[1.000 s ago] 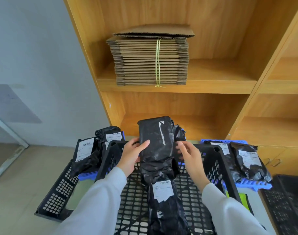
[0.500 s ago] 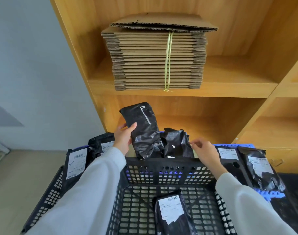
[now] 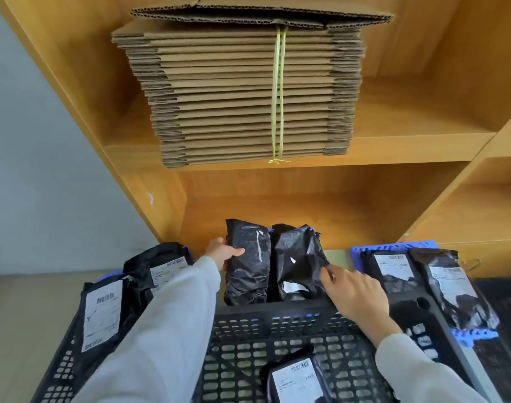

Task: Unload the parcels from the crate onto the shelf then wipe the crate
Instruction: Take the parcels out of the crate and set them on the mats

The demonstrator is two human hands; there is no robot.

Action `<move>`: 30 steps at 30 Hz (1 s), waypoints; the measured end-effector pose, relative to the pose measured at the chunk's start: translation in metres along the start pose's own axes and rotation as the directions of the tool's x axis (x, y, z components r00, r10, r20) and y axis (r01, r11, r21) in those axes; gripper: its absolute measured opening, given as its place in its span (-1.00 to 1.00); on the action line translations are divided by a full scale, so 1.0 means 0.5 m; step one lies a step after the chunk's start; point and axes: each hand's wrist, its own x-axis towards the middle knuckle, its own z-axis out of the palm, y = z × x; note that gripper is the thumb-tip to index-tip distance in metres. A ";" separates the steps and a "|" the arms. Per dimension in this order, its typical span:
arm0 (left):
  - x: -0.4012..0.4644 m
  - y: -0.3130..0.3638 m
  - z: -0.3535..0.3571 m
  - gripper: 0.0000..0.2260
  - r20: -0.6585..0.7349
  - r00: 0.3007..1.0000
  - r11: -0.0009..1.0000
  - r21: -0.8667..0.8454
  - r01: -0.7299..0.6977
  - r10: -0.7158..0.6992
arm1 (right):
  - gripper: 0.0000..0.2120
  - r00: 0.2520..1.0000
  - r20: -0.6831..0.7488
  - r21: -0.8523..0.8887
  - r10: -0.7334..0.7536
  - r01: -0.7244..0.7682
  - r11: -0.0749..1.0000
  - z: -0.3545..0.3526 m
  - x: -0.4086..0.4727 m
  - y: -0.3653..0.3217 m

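Left hand [image 3: 222, 252] grips the upper left edge of a black crinkled plastic mailer parcel [image 3: 248, 266], thumb across its face. Our right hand [image 3: 354, 292] lies with fingers fairly straight against the lower right corner of a second black plastic parcel [image 3: 299, 257], just beside the first at 3 o'clock; we cannot tell whether a fingertip pinches the film.

Step in hand: we judge that both parcels are being set upright just beyond the far rim of the black perforated plastic crate [image 3: 277, 312], towards the lower compartment of the wooden shelf [image 3: 306, 205]. One more black parcel with a white label [image 3: 296, 379] lies in the crate at 6 o'clock, so unloading is unfinished and wiping has not begun.

Next move: let go of both parcels once they stand steady, then reach back to 6 o'clock for the labelled one. The film looks slippery and soft; expect the parcels to slump.

Limits of view: the crate rim hides the parcels' bases, so their support is unconfirmed. Label text is unreadable. No wiping cloth is in view. The crate's near edge is cut off.
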 end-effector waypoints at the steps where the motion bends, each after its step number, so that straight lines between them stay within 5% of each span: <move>1: 0.014 -0.002 0.001 -0.21 0.014 1.000 1.000 0.003 0.028 -0.028 | -0.68 1.000 0.004 -0.034 -0.008 0.008 0.999 0.003 0.001 0.002; 9: 0.078 -0.010 0.035 -0.22 -0.020 0.994 0.926 0.363 0.106 -0.106 | -0.43 0.998 -0.013 -0.152 -0.066 0.063 0.986 -0.002 -0.001 0.003; 15: 0.097 -0.034 0.042 -0.30 0.047 0.983 0.825 0.552 0.122 -0.177 | -0.70 0.999 -0.037 -0.067 0.034 -0.037 0.997 -0.006 0.001 -0.005; 21: 0.033 -0.007 0.035 -0.29 0.026 0.998 0.652 0.758 0.016 -0.055 | -0.65 1.000 -0.019 -0.102 0.015 -0.017 0.995 -0.018 -0.005 -0.010; 25: -0.032 0.027 0.012 -0.43 0.042 0.998 0.646 0.761 -0.059 0.043 | -0.69 0.996 -0.069 0.068 0.061 -0.057 0.996 -0.026 -0.012 -0.014; 30: -0.119 0.041 -0.004 -0.68 0.096 0.975 0.786 0.579 -0.217 0.199 | -0.75 0.998 -0.061 0.245 0.023 -0.008 0.969 -0.033 -0.022 -0.008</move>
